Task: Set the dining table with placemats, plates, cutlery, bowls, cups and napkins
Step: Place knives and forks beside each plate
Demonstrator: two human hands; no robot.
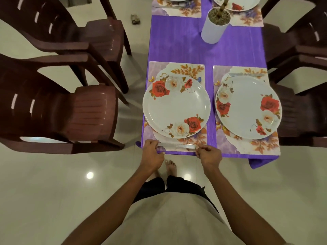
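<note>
Glossy pale tiled floor point(53, 191) with light glare, dark brown plastic armchairs point(58, 112) on both sides

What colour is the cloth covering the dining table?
Purple tablecloth, seen in the head view.

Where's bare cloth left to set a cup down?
Widest bare patch: purple cloth between the near placemats and far placemats, left of the white pot. Only a narrow strip separates the near plates. Near edge is crowded: both hands hold a knife.
</note>
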